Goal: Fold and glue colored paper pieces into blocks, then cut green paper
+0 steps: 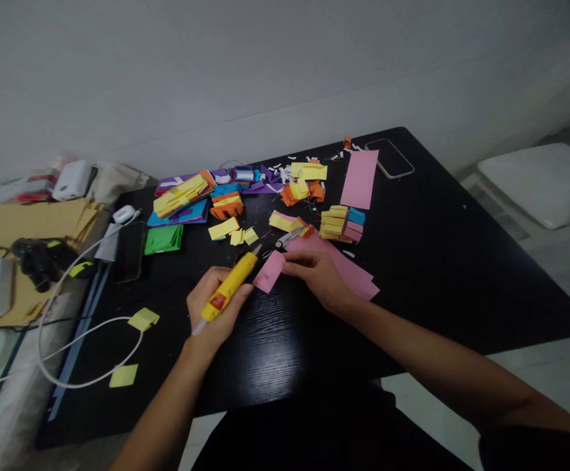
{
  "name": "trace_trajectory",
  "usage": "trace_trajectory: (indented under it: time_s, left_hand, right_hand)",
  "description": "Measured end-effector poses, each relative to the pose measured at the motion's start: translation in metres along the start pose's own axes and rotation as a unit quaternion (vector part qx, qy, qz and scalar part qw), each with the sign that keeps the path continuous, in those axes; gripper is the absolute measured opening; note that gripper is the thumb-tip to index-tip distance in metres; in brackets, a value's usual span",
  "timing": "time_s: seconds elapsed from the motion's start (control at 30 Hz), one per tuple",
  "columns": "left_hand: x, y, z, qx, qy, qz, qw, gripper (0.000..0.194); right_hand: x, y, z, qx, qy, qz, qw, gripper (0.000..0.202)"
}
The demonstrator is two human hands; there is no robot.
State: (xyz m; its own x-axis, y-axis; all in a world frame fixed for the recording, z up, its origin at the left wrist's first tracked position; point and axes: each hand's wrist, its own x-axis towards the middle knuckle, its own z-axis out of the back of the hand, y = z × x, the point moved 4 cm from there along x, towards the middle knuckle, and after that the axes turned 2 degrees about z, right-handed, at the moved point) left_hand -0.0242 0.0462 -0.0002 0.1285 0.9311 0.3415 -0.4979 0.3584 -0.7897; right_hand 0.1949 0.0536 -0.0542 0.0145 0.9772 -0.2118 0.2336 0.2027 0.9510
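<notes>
My left hand is wrapped round a yellow glue gun, its nozzle tilted up and to the right and a pale glue stick poking from its rear end. Between the thumb and fingers of my right hand is a small pink paper piece, held just right of the glue gun. Scissors lie behind the pink piece, their handles partly hidden. Larger pink sheets rest on the table under and beyond my right hand. Yellow and orange paper strips lie by the scissors.
The black table carries folded paper stacks, green paper, a yellow, blue and pink bundle, a pink sheet and a phone. A white cable loops at left. A white stool stands right.
</notes>
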Motion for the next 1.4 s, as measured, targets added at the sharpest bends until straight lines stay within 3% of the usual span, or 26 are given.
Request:
trace_trajectory:
  time_s: [0.13,0.27,0.6,0.83,1.23,1.4]
  left_hand:
    - [0.004,0.014,-0.005,-0.129,0.012,0.160,0.979,0.039]
    - [0.005,0.017,-0.019,-0.189,0.055,0.235,0.952,0.053]
    - [0.001,0.021,-0.031,-0.168,0.075,0.257,0.949,0.037]
    - [0.007,0.010,-0.034,-0.181,0.098,0.234,0.950,0.027]
    - [0.003,0.017,-0.035,-0.184,0.128,0.272,0.936,0.024]
    - [0.003,0.015,-0.035,-0.185,0.111,0.280,0.935,0.024]
  right_hand:
    - [0.002,-0.002,0.000,0.033,-0.004,0.013,0.999,0.026]
    - [0.000,-0.001,-0.001,-0.003,0.002,0.012,1.000,0.023]
    - [-0.006,-0.001,-0.013,-0.033,0.063,0.017,0.997,0.017]
    - [-0.007,-0.003,-0.017,-0.037,0.108,0.023,0.993,0.012]
    - [-0.008,-0.001,-0.016,-0.014,0.096,0.023,0.995,0.015]
    - [-0.008,-0.001,-0.015,0.007,0.093,0.022,0.995,0.021]
